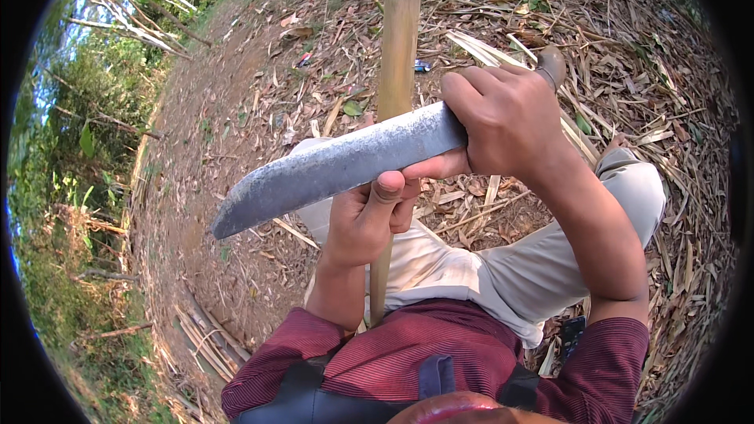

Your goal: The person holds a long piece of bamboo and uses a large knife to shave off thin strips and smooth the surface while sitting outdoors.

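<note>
A broad machete point(338, 162) with a worn grey blade lies across the middle of the view, its tip toward the left. My right hand point(506, 118) is closed around its handle, and the handle's brown end point(554, 67) sticks out beyond my fist. Behind the blade a long pale wooden pole point(400, 39) runs from the top edge down toward my lap. My left hand point(367, 220) is closed on the pole just below the blade, thumb up near the blade's lower edge. The blade hides the part of the pole that it crosses.
My bent legs point(534, 255) in light trousers flank the pole. Long split strips point(479, 49) lie on the leaf-strewn ground at the upper right. A bundle of sticks point(208, 341) is at the lower left, with bushes point(86, 157) farther left.
</note>
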The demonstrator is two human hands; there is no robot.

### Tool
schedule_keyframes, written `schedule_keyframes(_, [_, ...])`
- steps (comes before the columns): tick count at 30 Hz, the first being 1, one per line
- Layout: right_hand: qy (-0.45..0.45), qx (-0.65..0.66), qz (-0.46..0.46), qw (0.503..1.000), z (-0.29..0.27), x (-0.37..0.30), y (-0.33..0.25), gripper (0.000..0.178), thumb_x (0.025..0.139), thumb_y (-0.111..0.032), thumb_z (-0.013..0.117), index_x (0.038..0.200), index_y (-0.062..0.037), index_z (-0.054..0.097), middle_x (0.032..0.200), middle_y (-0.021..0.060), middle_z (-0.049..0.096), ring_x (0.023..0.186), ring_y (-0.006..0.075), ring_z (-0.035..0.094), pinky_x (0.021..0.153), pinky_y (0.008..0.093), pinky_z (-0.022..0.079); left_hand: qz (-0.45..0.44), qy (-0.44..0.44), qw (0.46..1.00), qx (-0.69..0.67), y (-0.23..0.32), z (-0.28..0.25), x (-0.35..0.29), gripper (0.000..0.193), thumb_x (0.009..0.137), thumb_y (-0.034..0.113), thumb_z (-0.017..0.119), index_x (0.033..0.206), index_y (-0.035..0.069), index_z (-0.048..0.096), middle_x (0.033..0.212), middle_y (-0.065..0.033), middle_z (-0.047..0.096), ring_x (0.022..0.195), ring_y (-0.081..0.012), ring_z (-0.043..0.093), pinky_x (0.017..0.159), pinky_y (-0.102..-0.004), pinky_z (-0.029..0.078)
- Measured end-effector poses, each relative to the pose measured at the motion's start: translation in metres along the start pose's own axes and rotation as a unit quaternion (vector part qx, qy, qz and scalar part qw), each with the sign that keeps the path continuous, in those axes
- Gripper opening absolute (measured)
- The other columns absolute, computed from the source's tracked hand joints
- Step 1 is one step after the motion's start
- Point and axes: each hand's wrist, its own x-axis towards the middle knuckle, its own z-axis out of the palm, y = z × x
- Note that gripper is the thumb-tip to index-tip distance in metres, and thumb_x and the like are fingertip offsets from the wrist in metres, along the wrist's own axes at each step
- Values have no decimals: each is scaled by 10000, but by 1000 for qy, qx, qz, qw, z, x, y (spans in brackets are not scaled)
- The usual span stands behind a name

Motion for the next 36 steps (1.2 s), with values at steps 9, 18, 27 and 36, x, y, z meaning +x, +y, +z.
schedule_keyframes(9, [-139,105,64,983,3,-7,-21,707,712,-744,668,694,-53,517,570,112,547,487,307,595,451,391,465,34,-14,999,-4,-8,-10,-7,473,966,516,553,1000,45,533,630,47,402,518,-35,324,460,-231,222])
schedule_keyframes(18, [-106,98,40,989,10,-11,-23,730,764,-784,583,670,-61,565,582,115,606,462,266,626,408,356,471,57,47,997,31,-11,-4,-10,592,983,403,584,1331,-30,380,726,3,486,484,-39,350,445,-220,241])
schedule_keyframes(27, [-30,94,13,995,23,-14,-21,731,722,-791,602,648,-69,511,541,88,539,448,249,610,394,349,457,82,79,987,112,-12,2,-14,560,1003,435,536,1288,-34,425,658,31,405,474,-39,321,435,-228,236])
schedule_keyframes(36, [-143,66,99,983,24,-14,-13,718,761,-752,598,711,-45,478,601,110,543,524,299,607,484,388,482,-88,79,992,-32,-5,2,-5,370,1046,363,415,1046,14,536,729,16,453,523,-30,333,454,-201,237])
